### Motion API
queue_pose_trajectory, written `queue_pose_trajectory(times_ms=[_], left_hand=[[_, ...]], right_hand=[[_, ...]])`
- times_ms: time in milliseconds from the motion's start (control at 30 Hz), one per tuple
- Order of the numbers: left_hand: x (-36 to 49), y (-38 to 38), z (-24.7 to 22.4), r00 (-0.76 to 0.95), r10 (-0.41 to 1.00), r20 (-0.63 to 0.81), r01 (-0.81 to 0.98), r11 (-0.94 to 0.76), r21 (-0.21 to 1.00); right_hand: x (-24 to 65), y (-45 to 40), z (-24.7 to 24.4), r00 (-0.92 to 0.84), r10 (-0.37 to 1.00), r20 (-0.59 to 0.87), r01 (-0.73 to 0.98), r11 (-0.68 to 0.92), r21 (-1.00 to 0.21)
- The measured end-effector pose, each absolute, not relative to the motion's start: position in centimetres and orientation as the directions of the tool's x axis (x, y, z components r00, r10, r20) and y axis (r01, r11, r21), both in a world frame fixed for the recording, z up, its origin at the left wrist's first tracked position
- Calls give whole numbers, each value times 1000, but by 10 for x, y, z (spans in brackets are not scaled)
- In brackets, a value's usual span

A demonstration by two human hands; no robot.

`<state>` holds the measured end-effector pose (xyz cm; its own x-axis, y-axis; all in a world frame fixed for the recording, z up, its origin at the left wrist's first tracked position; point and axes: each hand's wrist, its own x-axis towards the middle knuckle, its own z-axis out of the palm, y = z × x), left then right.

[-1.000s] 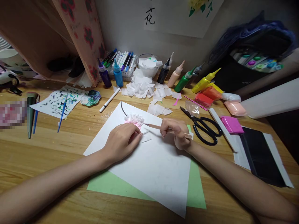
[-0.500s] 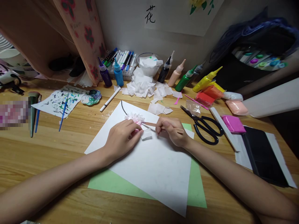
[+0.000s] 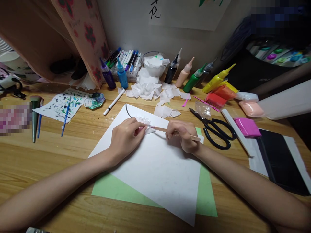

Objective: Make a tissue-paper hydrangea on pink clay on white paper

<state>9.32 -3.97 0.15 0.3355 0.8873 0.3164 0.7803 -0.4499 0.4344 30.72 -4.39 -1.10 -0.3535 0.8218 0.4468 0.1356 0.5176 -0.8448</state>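
Observation:
My right hand (image 3: 183,134) is closed around a flat wooden craft stick (image 3: 160,129), its tip pointing left toward my other hand. My left hand (image 3: 127,139) pinches a small piece of white tissue paper (image 3: 151,130) at that tip; the fingers partly hide it. Just beyond the left fingers, a fluffy pink-and-white paper flower (image 3: 141,120) sits on a white sheet (image 3: 155,174). A dark curved line (image 3: 128,111) is drawn at the sheet's far corner. Under the white sheet lies a green sheet (image 3: 121,191), turned at an angle.
Loose tissue squares (image 3: 147,85) lie heaped before a bowl (image 3: 154,66). Paint bottles (image 3: 191,82) stand along the back. Black scissors (image 3: 216,131) and a pink clay packet (image 3: 247,127) lie on the right. A marker (image 3: 114,102) and brushes (image 3: 66,116) are on the left.
The tissue piece, flat beside my left fingers before, is now pinched at the stick's tip. My right hand has shifted slightly right with the stick. The camera view has tilted a little.

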Motion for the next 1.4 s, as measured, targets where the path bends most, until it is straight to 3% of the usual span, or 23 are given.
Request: queue_pose_trajectory(times_ms=[233, 667, 867, 1133, 1400], left_hand=[[94, -39, 2, 349, 873, 340, 764, -475, 437], [91, -45, 4, 517, 784, 343, 657, -621, 428], [90, -46, 2, 499, 838, 221, 612, -521, 594], [92, -41, 0, 342, 912, 225, 718, -408, 564], [92, -39, 2, 313, 916, 252, 757, -401, 516]], right_hand=[[308, -49, -8, -316, 776, 547, 136, 607, -783], [309, -50, -7, -300, 789, 536, 150, 594, -790], [311, -51, -11, -195, 799, 569, 80, 591, -803], [306, -50, -10, -391, 713, 582, 158, 675, -720], [300, -45, -8, -505, 598, 622, 199, 782, -590]])
